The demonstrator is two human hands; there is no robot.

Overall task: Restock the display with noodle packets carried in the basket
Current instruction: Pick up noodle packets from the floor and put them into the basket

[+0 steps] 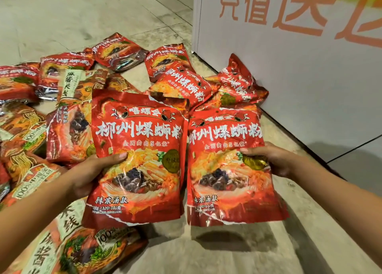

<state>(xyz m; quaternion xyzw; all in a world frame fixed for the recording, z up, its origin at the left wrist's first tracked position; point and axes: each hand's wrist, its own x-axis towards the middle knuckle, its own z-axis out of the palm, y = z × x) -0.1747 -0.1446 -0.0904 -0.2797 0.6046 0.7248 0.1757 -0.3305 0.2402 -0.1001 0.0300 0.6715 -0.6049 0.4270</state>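
Observation:
I hold two red noodle packets upright, side by side, above the floor. My left hand (91,174) grips the left packet (138,162) at its left edge, thumb on the front. My right hand (275,160) grips the right packet (229,170) at its right edge, thumb over the gold seal. Both packets show white Chinese lettering and a bowl of noodles. Behind and to the left, several more red and orange packets (173,75) lie scattered on the floor. No basket is in view.
A white panel (299,71) with large orange characters stands at the right, its base meeting the beige tiled floor (86,19). One packet (239,83) leans against that panel. More packets (68,251) lie under my left forearm.

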